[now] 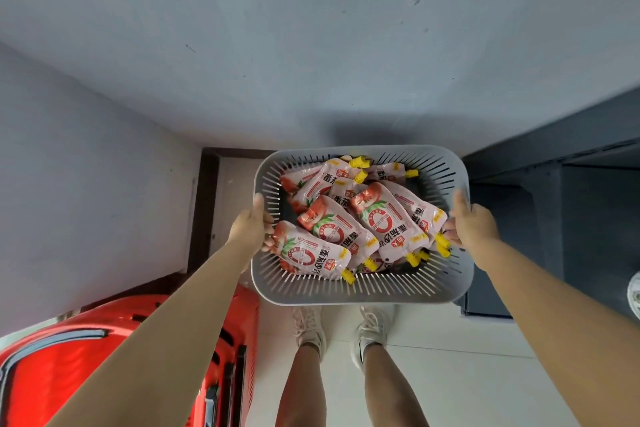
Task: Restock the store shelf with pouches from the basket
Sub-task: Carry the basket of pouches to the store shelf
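Note:
I hold a grey slotted plastic basket in front of me, above the floor. My left hand grips its left rim and my right hand grips its right rim. Inside lie several pink and red spouted pouches with yellow caps, piled loosely over each other. A dark shelf unit stands to the right of the basket; its visible compartment looks bare.
A red shopping basket with a grey handle sits low at the left, under my left forearm. A pale wall fills the upper view and the left side. My legs and white shoes stand on light floor tiles below the basket.

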